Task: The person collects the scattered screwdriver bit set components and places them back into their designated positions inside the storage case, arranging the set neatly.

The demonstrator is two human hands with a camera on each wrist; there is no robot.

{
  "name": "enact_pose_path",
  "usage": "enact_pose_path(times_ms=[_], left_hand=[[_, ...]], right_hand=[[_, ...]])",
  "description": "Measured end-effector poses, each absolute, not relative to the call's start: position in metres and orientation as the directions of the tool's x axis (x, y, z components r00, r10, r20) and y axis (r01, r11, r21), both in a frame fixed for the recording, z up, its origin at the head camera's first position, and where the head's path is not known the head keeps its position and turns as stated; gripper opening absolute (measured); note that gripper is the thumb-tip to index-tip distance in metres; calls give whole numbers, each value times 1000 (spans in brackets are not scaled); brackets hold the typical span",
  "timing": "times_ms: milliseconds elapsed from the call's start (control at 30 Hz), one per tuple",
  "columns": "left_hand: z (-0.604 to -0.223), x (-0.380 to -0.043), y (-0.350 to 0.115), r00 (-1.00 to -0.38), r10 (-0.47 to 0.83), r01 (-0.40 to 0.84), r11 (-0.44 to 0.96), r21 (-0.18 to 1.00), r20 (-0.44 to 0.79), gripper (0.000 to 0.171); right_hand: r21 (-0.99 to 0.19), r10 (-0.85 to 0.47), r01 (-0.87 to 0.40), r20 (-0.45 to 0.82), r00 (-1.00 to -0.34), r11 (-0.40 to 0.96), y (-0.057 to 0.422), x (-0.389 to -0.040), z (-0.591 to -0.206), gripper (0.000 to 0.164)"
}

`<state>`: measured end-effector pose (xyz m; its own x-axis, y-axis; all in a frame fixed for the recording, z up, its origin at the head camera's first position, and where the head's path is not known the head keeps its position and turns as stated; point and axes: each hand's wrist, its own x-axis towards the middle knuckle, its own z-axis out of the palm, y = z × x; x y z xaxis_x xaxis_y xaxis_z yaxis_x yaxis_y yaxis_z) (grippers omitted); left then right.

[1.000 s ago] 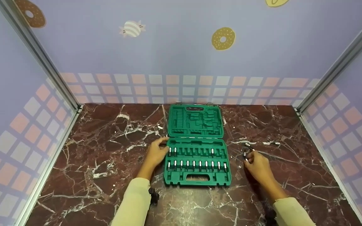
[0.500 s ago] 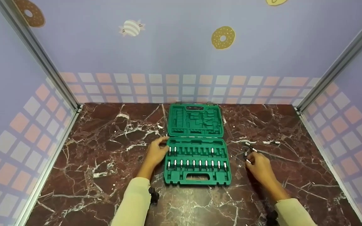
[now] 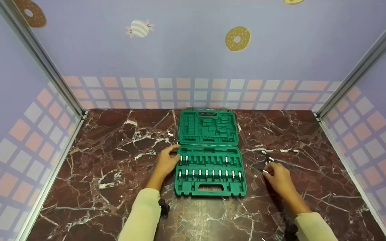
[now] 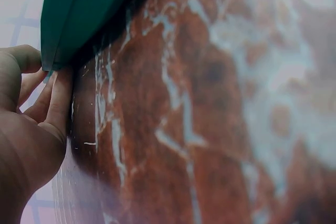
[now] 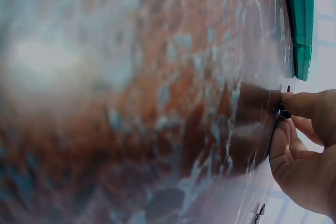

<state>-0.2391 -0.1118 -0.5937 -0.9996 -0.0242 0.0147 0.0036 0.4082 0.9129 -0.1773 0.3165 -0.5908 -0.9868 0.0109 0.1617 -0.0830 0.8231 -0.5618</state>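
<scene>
A green socket case lies unfolded on the marbled table, its lid toward the wall. Several silver bit sockets with dark tips stand in its lower half: a front row and a sparser back row. My left hand holds the case's left edge; in the left wrist view its thumb and fingers meet the green corner. Right of the case, my right hand pinches a bit socket between thumb and fingers, low at the tabletop. Most of that socket is hidden by the fingers.
Just beyond the right hand lies a loose bit socket, with another loose one farther right. Patterned panels wall in the back and both sides of the table.
My right hand has turned and drawn slightly right and back, bringing the pinched bit socket away from the loose one beyond it. The left hand stays on the case edge.
</scene>
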Motion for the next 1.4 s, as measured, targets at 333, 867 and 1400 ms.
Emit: enact_pose_path(times_ms=[333,867,1400], left_hand=[[-592,-239,-108,-1000,-23,-5,411,912,5,39],[-593,-240,-109,-999,-29,16,417,909,31,40],[-595,-240,-111,-999,-37,-14,419,908,1,40]], right_hand=[[-560,15,-76,156,-988,825,319,-173,-588,9],[-669,10,-71,117,-993,740,303,-172,-575,14],[-805,-13,-100,114,-993,585,273,-175,-567,15]])
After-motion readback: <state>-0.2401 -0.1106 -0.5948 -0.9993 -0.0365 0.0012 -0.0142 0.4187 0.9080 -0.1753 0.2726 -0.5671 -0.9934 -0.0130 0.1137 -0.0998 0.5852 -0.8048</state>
